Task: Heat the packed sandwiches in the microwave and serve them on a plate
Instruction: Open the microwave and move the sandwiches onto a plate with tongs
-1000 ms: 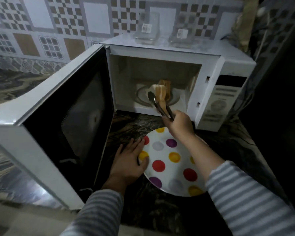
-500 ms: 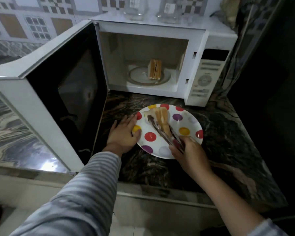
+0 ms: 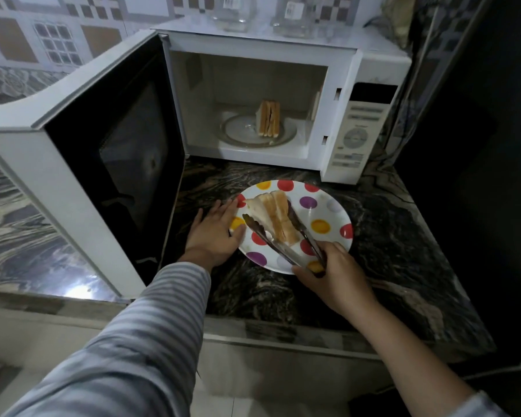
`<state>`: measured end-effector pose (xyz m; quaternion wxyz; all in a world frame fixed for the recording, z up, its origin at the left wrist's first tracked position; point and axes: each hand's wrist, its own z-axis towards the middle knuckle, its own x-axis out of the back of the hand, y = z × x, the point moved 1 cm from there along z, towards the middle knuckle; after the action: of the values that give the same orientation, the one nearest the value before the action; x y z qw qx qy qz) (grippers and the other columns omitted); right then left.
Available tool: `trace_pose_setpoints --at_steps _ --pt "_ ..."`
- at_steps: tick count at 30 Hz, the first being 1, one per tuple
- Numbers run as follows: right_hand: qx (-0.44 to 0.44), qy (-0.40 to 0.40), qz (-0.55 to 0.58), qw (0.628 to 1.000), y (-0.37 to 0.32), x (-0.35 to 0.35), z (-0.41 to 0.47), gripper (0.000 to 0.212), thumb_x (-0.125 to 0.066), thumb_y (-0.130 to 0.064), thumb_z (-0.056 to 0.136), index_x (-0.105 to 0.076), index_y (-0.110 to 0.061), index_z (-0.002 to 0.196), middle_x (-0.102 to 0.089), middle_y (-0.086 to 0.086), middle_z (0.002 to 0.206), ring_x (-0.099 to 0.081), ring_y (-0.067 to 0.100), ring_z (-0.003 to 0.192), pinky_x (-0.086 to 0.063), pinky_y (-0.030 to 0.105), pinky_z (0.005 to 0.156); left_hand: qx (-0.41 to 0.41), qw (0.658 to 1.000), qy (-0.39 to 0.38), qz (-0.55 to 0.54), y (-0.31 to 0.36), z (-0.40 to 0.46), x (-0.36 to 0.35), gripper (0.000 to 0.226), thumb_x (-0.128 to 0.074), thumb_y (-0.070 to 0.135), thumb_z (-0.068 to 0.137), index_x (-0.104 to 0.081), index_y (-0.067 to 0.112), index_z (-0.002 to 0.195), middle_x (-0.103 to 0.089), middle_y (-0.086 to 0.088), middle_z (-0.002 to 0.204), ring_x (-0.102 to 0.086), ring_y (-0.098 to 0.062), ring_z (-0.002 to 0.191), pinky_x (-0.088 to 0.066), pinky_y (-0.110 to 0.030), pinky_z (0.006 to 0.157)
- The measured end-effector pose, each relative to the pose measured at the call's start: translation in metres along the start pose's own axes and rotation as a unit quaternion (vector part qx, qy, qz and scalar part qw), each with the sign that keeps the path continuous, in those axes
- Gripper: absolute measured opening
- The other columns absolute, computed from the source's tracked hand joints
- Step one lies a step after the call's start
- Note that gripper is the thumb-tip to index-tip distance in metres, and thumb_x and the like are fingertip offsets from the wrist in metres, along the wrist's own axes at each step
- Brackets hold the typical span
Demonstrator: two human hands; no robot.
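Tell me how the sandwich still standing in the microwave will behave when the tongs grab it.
The sandwich in the microwave stands on edge on the glass turntable, so it may tip if nudged. Its bread looks soft and probably squashes under a hard squeeze. The stacked slices could slide apart unless the tongs pinch across them.

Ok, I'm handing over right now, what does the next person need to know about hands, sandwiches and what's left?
Left hand: flat on the counter, touching the polka-dot plate at its rim.
Right hand: grips the tongs, whose arms sit either side of the sandwich on the plate.
Second sandwich: upright on the turntable in the open microwave.
Done: one sandwich plated.
Left: free the tongs, fetch the second sandwich, plate it.
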<state>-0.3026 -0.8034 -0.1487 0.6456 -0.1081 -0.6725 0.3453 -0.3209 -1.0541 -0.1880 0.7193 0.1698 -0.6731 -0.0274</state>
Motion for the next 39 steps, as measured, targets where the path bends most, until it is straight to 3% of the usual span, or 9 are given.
trace_pose_setpoints --at_steps 5,14,20,23,26,32,34,36,39 --pt "0.006 0.019 0.030 0.999 -0.005 0.024 0.006 0.046 -0.071 -0.054 0.072 -0.056 -0.029 0.108 -0.051 -0.020 0.092 -0.055 0.005 0.083 -0.039 0.017 0.062 -0.005 1.000 -0.001 -0.013 -0.001 0.000 0.000 0.064 -0.030 0.049 0.097 -0.004 0.029 0.153 -0.010 0.010 0.160 -0.002 -0.011 0.148 0.000 -0.040 0.119" --pt "-0.032 0.054 0.057 0.996 -0.052 0.049 0.100 0.050 -0.070 -0.051 0.075 -0.060 -0.015 0.108 -0.064 0.005 0.098 -0.065 0.024 0.085 -0.057 0.041 0.069 -0.009 1.000 0.009 -0.022 -0.002 -0.001 -0.001 0.065 -0.030 0.052 0.096 -0.003 0.032 0.152 -0.009 0.012 0.160 -0.001 -0.009 0.147 0.001 -0.039 0.119" --pt "-0.090 0.053 0.042 0.994 -0.071 0.035 0.192 0.051 -0.064 -0.049 0.079 -0.059 -0.006 0.107 -0.065 0.016 0.102 -0.068 0.033 0.083 -0.057 0.036 0.069 -0.019 0.999 0.027 -0.035 -0.006 0.001 -0.002 0.066 -0.029 0.055 0.095 -0.004 0.033 0.152 -0.011 0.013 0.160 -0.002 -0.009 0.147 0.001 -0.038 0.118" --pt "-0.121 0.045 0.091 0.988 -0.075 0.023 0.229 0.039 -0.065 -0.047 0.082 -0.057 -0.009 0.085 -0.065 0.009 0.084 -0.068 0.022 0.055 -0.051 0.026 0.044 -0.020 0.998 0.038 -0.036 -0.007 0.001 -0.002 0.066 -0.031 0.055 0.095 -0.005 0.034 0.152 -0.010 0.014 0.160 -0.001 -0.007 0.147 0.002 -0.036 0.118" --pt "-0.143 0.033 0.088 0.985 -0.075 0.011 0.261 0.042 -0.064 -0.051 0.082 -0.061 -0.010 0.081 -0.064 0.004 0.068 -0.063 0.015 0.042 -0.041 0.021 0.037 -0.025 0.998 0.047 -0.043 -0.007 0.001 -0.003 0.066 -0.033 0.054 0.095 -0.006 0.035 0.152 -0.011 0.015 0.159 0.000 -0.006 0.147 0.003 -0.035 0.118" --pt "-0.139 0.024 0.102 0.985 -0.081 -0.015 0.308 0.033 -0.065 -0.044 0.078 -0.064 -0.012 0.084 -0.070 0.012 0.090 -0.067 0.026 0.062 -0.045 0.022 0.040 -0.028 0.997 0.055 -0.045 -0.008 0.001 -0.005 0.066 -0.033 0.055 0.094 -0.006 0.037 0.151 -0.009 0.017 0.159 0.001 -0.005 0.146 0.005 -0.034 0.118" --pt "-0.154 0.037 0.075 0.985 -0.081 -0.021 0.315 0.024 -0.056 -0.026 0.084 -0.067 -0.007 0.094 -0.069 0.014 0.099 -0.068 0.032 0.080 -0.058 0.036 0.062 -0.028 0.997 0.056 -0.047 -0.009 0.001 -0.005 0.066 -0.033 0.055 0.094 -0.006 0.037 0.151 -0.009 0.017 0.159 0.001 -0.004 0.146 0.005 -0.035 0.119" --pt "-0.166 0.061 0.011 0.984 -0.078 -0.024 0.321 0.032 -0.045 -0.017 0.088 -0.064 -0.005 0.112 -0.064 0.015 0.114 -0.064 0.036 0.100 -0.055 0.044 0.084 -0.028 0.997 0.059 -0.043 -0.009 0.000 -0.005 0.067 -0.032 0.056 0.093 -0.006 0.037 0.152 -0.010 0.016 0.159 0.001 -0.004 0.146 0.005 -0.035 0.119" --pt "-0.157 0.080 -0.048 0.983 -0.075 -0.025 0.323 0.034 -0.045 -0.019 0.092 -0.061 -0.006 0.119 -0.061 0.014 0.122 -0.059 0.036 0.110 -0.048 0.039 0.087 -0.027 0.997 0.058 -0.042 -0.009 0.000 -0.005 0.067 -0.032 0.056 0.093 -0.005 0.037 0.151 -0.009 0.016 0.159 0.002 -0.003 0.146 0.005 -0.035 0.119"
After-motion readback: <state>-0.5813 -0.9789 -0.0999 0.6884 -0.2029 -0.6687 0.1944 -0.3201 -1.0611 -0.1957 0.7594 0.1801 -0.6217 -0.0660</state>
